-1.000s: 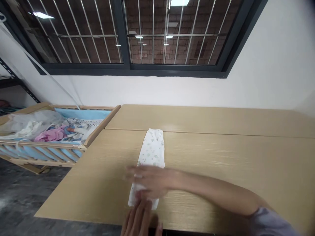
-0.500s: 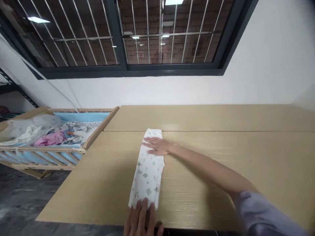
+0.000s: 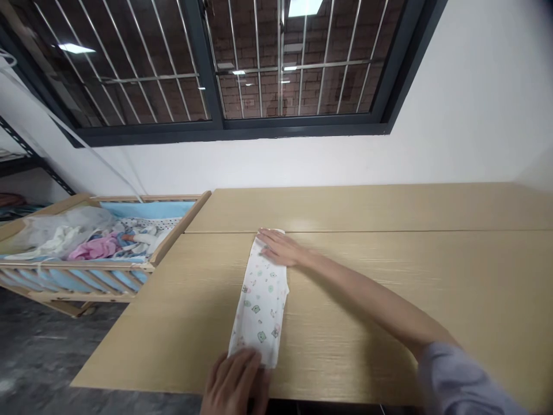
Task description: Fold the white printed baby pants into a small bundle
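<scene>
Now the flat right hand (image 3: 279, 248) presses the far end of the folded cloth (image 3: 260, 294) on the desk (image 3: 389, 288), while the left hand (image 3: 235, 383) pins its near end, neither closing a grip, so the folding step seems ready for a lengthwise fold.

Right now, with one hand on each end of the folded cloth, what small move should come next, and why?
Probably lift the far end with the right hand and fold it toward the left hand. The cloth lies as a long narrow strip, flat on the table, with its near end pinned.
</scene>
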The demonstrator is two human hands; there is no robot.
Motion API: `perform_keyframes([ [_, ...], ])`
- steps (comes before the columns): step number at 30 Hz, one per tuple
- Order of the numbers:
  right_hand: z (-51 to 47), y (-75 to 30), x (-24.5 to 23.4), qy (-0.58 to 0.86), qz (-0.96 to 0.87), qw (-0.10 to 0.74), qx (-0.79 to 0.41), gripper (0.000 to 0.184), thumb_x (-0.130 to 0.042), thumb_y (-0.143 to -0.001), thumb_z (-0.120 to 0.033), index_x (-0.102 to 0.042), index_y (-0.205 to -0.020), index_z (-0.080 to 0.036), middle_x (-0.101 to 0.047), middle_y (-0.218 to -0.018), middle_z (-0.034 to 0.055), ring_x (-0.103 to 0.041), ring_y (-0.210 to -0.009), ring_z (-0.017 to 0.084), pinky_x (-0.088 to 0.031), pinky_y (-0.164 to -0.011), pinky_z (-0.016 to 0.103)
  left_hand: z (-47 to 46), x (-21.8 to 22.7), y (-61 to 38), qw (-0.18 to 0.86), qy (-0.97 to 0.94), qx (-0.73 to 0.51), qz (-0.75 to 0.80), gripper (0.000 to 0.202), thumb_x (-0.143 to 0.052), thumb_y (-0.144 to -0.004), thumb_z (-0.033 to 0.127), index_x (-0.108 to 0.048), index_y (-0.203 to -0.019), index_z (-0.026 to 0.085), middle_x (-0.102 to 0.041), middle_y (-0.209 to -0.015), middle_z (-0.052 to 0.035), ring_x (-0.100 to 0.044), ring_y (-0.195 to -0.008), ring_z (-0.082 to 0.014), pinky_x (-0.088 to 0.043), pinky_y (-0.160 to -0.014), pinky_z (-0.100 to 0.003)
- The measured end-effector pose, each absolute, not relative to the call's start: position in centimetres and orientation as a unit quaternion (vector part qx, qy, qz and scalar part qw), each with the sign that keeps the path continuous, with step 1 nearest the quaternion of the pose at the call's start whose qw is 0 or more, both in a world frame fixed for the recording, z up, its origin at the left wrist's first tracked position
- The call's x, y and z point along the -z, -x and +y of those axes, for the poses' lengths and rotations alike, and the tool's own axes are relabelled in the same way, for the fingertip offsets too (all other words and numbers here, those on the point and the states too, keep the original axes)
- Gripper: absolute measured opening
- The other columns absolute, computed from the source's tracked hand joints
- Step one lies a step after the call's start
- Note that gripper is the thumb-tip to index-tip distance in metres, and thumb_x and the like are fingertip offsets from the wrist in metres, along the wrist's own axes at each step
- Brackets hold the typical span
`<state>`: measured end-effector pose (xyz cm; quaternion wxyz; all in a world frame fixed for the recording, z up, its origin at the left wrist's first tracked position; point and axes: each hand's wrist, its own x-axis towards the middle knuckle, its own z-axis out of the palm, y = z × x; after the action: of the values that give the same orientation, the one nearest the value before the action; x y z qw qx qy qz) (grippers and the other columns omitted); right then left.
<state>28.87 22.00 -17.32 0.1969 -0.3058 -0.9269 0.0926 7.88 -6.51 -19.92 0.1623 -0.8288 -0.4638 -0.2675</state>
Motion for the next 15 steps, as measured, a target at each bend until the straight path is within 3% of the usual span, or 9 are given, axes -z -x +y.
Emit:
perform_keyframes([
  [3, 16.0, -28.9, 15.4, 0.288, -0.918, 0.229, -0.15, 0.043, -0.044, -0.102, -0.037, -0.052, -0.139, -0.016, -0.059, -0.136, 0.0156, -0.054, -0.128, 0.027, -0.044, -0.107, 0.045, -5.8, 18.3, -6.7, 0.119, 0.835, 0.294, -0.449, 0.019, -0.057, -0.093, 0.021, -0.067, -0.11, 0.022, -0.076, -0.105, -0.0049, -0.072, -0.095, -0.0173, -0.057, -0.086, -0.026],
  [6, 9.9, -29.7, 14.0, 0.227, -0.928, 0.168, -0.244, 0.033, -0.043, -0.103, -0.036, -0.066, -0.119, -0.019, -0.071, -0.109, 0.0086, -0.066, -0.101, 0.021, -0.054, -0.09, 0.037, -5.3, 17.3, -6.0, 0.106, 0.842, 0.295, -0.439, 0.021, -0.056, -0.094, 0.023, -0.066, -0.113, 0.021, -0.075, -0.11, -0.0065, -0.071, -0.102, -0.0185, -0.058, -0.089, -0.026],
  [9, 5.0, -31.1, 14.1, 0.173, -0.945, 0.125, -0.25, 0.036, -0.048, -0.101, -0.041, -0.064, -0.126, -0.021, -0.071, -0.112, 0.0087, -0.067, -0.103, 0.021, -0.053, -0.092, 0.036, -5.0, 17.3, -5.4, 0.11, 0.857, 0.262, -0.429, 0.028, -0.057, -0.096, 0.032, -0.065, -0.119, 0.02, -0.074, -0.115, -0.0071, -0.07, -0.107, -0.019, -0.057, -0.092, -0.026],
  [12, 1.3, -32.5, 15.3, 0.188, -0.957, 0.136, -0.176, 0.057, -0.054, -0.095, -0.056, -0.054, -0.141, -0.021, -0.067, -0.127, 0.0126, -0.062, -0.118, 0.026, -0.047, -0.104, 0.041, -5.1, 17.8, -4.7, 0.141, 0.879, 0.239, -0.387, 0.037, -0.059, -0.095, 0.042, -0.065, -0.124, 0.019, -0.074, -0.119, -0.0074, -0.07, -0.108, -0.0194, -0.057, -0.093, -0.025],
  [15, -1.4, -33.2, 17.3, 0.219, -0.96, 0.163, -0.063, 0.067, -0.056, -0.092, -0.062, -0.052, -0.142, -0.018, -0.064, -0.131, 0.0158, -0.059, -0.121, 0.03, -0.044, -0.109, 0.044, -5.4, 17.8, -4.5, 0.164, 0.904, 0.218, -0.328, 0.026, -0.055, -0.098, 0.033, -0.068, -0.119, 0.024, -0.075, -0.116, -0.0034, -0.071, -0.105, -0.0167, -0.056, -0.092, -0.024],
])
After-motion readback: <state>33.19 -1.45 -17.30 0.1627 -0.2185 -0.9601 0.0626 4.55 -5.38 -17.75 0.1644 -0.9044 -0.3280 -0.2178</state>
